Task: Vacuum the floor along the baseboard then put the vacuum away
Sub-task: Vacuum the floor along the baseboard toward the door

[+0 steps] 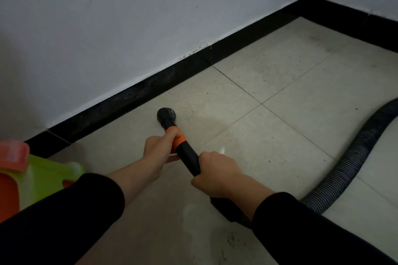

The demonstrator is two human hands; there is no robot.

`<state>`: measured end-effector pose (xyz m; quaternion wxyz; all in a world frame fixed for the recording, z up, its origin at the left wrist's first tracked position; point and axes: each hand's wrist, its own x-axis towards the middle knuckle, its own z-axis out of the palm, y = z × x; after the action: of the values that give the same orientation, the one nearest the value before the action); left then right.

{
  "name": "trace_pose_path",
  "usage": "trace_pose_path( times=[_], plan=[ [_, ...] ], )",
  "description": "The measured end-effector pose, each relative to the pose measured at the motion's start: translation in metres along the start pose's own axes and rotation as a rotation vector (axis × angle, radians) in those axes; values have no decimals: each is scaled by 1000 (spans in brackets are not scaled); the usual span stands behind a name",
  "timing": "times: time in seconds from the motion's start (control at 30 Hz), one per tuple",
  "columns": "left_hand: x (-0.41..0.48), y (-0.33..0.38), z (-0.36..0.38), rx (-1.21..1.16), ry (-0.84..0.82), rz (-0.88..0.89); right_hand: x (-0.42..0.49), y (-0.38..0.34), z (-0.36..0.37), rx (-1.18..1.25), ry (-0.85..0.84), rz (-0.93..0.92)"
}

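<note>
**Nozzle down on the tile, baseboard run only partly covered**

The black wand (pixel 187 155) is held in both hands. The left hand (pixel 158 149) has its fingers curled round the orange collar (pixel 179 135) near the front. The right hand (pixel 217 173) is wrapped tightly round the tube just behind the left one. Both grips are closed firmly on the wand, with no finger loose.

Just ahead of the left fingers, the round nozzle (pixel 166 114) sits on or just above the floor (pixel 280 92); actual contact cannot be told. It is near the black baseboard (pixel 150 86) but not touching it, and a strip of tile lies between them. Behind the right hand the ribbed hose (pixel 349 163) runs out from under the wrist and curves away to the right. The vacuum's body is out of view.

Dark specks show on the tile just beyond and to the right of the nozzle, and more toward the far corner. My judgement is that the vacuuming step is under way, with most of the wall's length ahead of the fingers left to do. Putting the vacuum away has not begun.

To the left of the left forearm, a green and orange plastic object (pixel 43 175) stands by the baseboard.
</note>
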<state>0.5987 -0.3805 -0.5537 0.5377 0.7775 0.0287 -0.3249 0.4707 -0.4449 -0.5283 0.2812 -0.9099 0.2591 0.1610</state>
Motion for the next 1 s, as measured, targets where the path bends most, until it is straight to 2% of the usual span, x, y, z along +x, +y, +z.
trace_pose_path(
  times=[1.0],
  plan=[
    [-20, 9, 69, 7, -112, 55, -20, 53, -14, 69, 59, 177]
  ],
)
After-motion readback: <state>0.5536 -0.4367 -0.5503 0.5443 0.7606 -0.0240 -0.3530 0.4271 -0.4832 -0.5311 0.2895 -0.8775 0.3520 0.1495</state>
